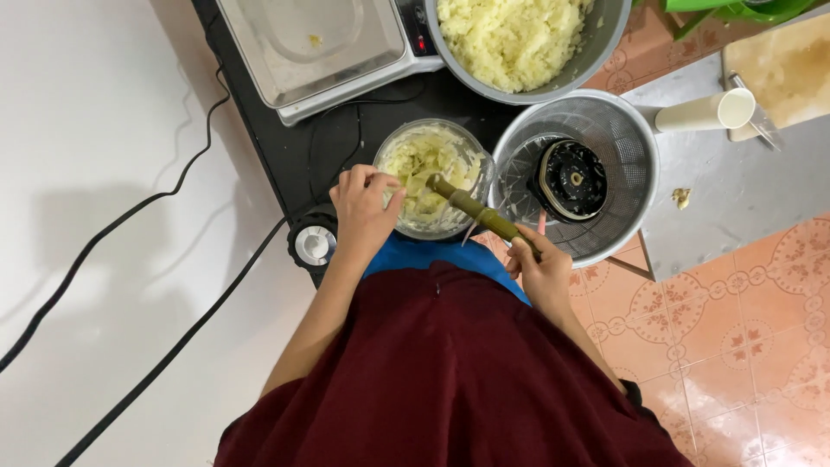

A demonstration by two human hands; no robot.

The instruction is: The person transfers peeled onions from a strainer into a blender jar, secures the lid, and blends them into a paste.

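We're looking straight down, and our left hand [363, 207] sits on the near rim of the clear chopper bowl [432, 177], fingers curled over the edge and closed on it to steady it. Our right hand [540, 268] is wrapped shut around the lower end of a green-handled utensil [475, 212], whose far end reaches into the bowl, into the pale yellow-green chopped mash [419, 164]; the working tip is buried, so we can't tell what kind of head it has. The bowl stands on the black mat [298, 160], just beside the grey perforated basket [605, 143] holding the black blade lid [571, 177]. To do this well, we'd judge it best to keep that left hand firm on the rim so the bowl doesn't spin or tip, and to sweep the utensil along the wall, staying wary of any blade hidden under the mash. Behind, the big grey bowl of pale shredded food [519, 39] sits next to the steel scale [316, 47], with a white cup [709, 111] lying on its side off to the right.
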